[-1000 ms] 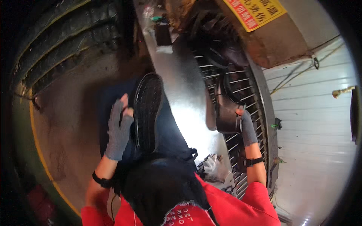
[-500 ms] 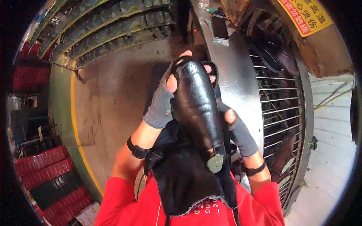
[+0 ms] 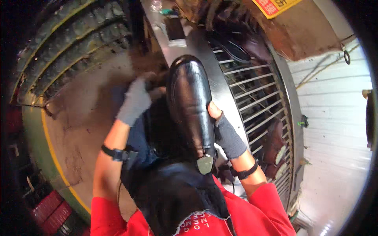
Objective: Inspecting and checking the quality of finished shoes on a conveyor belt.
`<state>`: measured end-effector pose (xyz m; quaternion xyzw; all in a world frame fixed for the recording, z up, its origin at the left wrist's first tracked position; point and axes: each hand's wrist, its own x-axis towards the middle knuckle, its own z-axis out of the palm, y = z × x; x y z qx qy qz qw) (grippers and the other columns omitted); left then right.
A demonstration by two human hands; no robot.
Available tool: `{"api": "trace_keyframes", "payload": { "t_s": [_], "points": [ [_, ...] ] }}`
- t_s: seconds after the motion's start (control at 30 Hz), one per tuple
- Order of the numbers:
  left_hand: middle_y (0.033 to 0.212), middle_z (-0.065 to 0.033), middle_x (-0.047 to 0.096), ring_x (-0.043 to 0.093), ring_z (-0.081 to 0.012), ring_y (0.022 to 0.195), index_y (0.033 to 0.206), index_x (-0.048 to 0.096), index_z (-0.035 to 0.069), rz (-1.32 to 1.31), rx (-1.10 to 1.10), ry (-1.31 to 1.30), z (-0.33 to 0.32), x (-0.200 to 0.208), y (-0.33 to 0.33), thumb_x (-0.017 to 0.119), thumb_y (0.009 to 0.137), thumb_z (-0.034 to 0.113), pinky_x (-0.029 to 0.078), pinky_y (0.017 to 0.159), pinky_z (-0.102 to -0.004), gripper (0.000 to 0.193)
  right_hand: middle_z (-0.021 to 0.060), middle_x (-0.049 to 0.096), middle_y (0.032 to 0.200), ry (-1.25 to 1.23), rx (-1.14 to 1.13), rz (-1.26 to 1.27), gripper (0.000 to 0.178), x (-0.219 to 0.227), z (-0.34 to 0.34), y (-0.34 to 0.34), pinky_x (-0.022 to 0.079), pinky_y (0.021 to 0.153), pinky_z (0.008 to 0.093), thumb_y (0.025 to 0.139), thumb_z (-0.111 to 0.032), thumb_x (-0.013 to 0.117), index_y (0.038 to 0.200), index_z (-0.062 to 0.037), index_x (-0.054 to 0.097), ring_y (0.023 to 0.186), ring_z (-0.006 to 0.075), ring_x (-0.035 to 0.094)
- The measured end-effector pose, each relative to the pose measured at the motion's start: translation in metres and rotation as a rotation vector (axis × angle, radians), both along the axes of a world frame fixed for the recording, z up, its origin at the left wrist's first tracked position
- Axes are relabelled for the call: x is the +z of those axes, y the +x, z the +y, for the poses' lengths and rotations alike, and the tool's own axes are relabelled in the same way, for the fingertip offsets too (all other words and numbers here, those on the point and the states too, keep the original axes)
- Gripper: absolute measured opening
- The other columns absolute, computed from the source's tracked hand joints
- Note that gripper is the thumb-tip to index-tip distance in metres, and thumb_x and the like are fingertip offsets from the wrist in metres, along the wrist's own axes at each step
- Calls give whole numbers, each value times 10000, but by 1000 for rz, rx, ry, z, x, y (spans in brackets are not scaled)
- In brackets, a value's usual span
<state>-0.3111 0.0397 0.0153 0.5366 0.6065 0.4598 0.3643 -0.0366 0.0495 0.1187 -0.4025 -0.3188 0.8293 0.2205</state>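
Note:
A glossy black leather shoe upper point(image 3: 188, 98), stretched over a shoe last, stands out in front of me with its toe pointing away. The last's grey-green end point(image 3: 204, 164) shows at the end nearest my body. My right hand point(image 3: 226, 131), in a grey fingerless glove, grips it from the right; the thumb lies along its side and the other fingers are hidden beneath. To the left and apart from the upper is my left hand point(image 3: 136, 100), gloved alike. Its fingers are smeared by motion beside a dark blurred shape I cannot make out.
A metal worktop point(image 3: 199, 51) runs along the right, with a dark flat object point(image 3: 174, 29) on it. Beside it is a barred rack point(image 3: 252, 92) holding brown shoes point(image 3: 273, 145). Shelves of shoes point(image 3: 78, 43) stand far left, red stacked items point(image 3: 51, 210) lower left.
My left hand has left the toe and moved away to the left. My right hand now grips the upper's side, and the upper stands more upright. The whole view has swung to the right.

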Motion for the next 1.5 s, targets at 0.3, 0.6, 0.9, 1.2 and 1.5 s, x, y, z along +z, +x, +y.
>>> {"api": "trace_keyframes", "payload": {
  "t_s": [0.3, 0.6, 0.9, 1.2, 1.5],
  "points": [
    [1491, -284, 548, 692, -304, 1184, 1598, 349, 16, -1038, -379, -23, -17, 54, -27, 565, 1004, 589, 572, 1015, -410, 853, 158, 736, 1113, 93, -232, -45, 773, -25, 10, 27, 643, 774, 332, 966, -642, 636, 1342, 33, 608, 889, 225, 751],
    [1386, -232, 640, 656, -297, 1240, 1656, 233, 69, -1221, -240, 144, 1, 86, -40, 325, 1108, 572, 537, 1075, -446, 749, 198, 669, 1317, -96, -6, 313, 927, -26, 6, -13, 548, 1068, 429, 969, -753, 498, 1444, 42, 515, 1162, 306, 690],
    [1443, -288, 583, 660, -302, 1231, 1650, 237, 53, -942, -330, 84, 5, 92, -31, 231, 1067, 682, 549, 1058, -419, 857, 276, 640, 1340, 86, 255, 159, 1174, -60, -5, -53, 542, 1082, 437, 835, -905, 503, 1439, 102, 502, 1183, 355, 680],
    [1422, -270, 606, 662, -259, 1218, 1640, 271, 50, -694, -388, 119, 9, 101, -29, 246, 1074, 672, 557, 1039, -377, 841, 269, 626, 1370, 65, 250, 190, 1106, -61, 5, -48, 530, 1103, 453, 892, -856, 485, 1448, 101, 491, 1212, 354, 670],
    [1388, -159, 668, 679, -187, 1169, 1582, 397, 11, -572, -354, 102, 0, 120, -23, 300, 1132, 492, 569, 1008, -351, 665, 250, 604, 1415, -196, 83, 282, 1139, -52, -3, -42, 520, 1112, 463, 871, -882, 478, 1473, 85, 475, 1255, 348, 645]
  ]
}}
